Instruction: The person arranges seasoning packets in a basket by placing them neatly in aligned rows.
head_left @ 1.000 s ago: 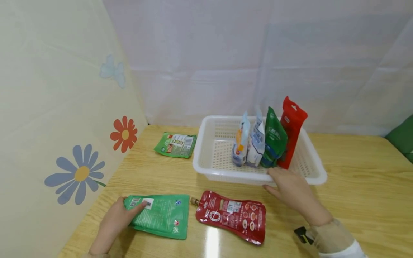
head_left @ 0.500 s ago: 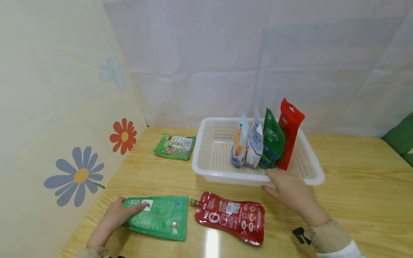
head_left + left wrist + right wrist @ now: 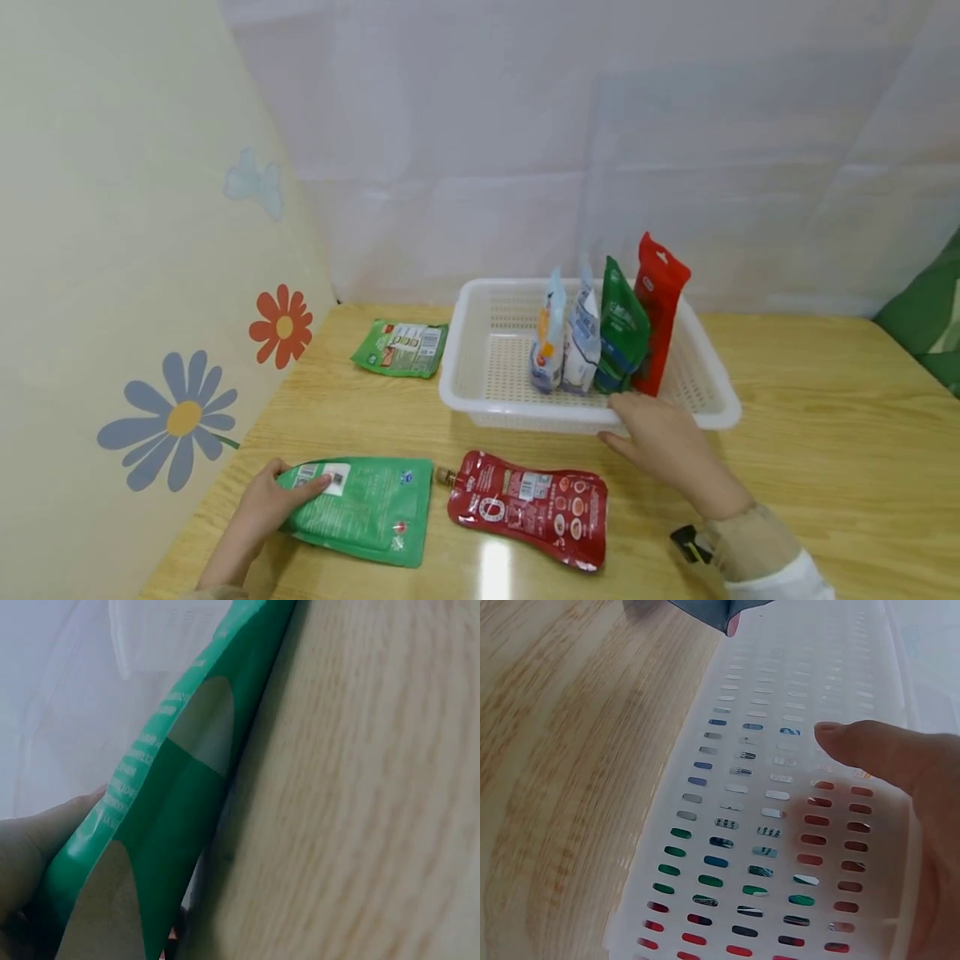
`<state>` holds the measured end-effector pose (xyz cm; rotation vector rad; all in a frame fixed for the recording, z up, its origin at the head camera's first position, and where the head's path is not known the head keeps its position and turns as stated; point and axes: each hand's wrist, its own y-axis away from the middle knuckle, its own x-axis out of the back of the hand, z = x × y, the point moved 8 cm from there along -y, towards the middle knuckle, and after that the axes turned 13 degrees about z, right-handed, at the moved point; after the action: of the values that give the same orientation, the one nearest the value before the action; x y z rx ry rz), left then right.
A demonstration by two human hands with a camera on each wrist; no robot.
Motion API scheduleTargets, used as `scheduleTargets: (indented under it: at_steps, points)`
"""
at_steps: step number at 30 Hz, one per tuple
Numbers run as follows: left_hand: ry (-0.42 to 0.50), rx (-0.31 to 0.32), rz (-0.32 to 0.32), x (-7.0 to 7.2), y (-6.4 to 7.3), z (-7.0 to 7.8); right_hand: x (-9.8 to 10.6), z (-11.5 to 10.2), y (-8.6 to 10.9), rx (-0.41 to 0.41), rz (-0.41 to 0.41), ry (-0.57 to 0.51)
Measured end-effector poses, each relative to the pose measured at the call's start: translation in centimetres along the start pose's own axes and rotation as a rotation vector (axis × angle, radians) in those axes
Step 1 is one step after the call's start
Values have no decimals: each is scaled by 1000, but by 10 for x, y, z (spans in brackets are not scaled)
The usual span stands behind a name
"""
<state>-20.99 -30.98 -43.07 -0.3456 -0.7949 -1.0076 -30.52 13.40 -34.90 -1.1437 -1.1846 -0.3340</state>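
From where I stand, toward eight o'clock, the left hand point(image 3: 266, 504) has most of its fingers hidden beneath the green pouch point(image 3: 367, 512); toward four, fingers of the right hand point(image 3: 663, 442) show only hazily through the white basket point(image 3: 517, 408). Near six, the red pouch point(image 3: 525, 512) bears print too small to read. At three, the edge cuts off a green shape point(image 3: 926, 317).

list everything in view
basket: 1, white, on table
pale packets: 2, white and blue, in basket
dark packet: 1, green, in basket
tall packet: 1, red, in basket
small packet: 1, green, left of basket
large pouch: 1, green, near left
spouted pouch: 1, red, before basket
clip: 1, black, at right sleeve
table: 1, pale wood, below
flowers: 2, red, blue, left wall
butterfly: 1, pale blue, left wall
backdrop: 1, whitish, behind
unclear shape: 1, green, right edge
left hand: 1, tan-sleeved, gripping large pouch
right hand: 1, tan-sleeved, gripping basket
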Motion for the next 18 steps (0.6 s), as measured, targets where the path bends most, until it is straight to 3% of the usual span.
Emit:
scheduleTargets:
  at_steps: [13, 18]
  points:
    - [68, 79, 68, 5, 1, -10, 0, -3, 0, 9, 0, 11]
    - [87, 88, 82, 8, 3, -7, 1, -3, 0, 8, 8, 13]
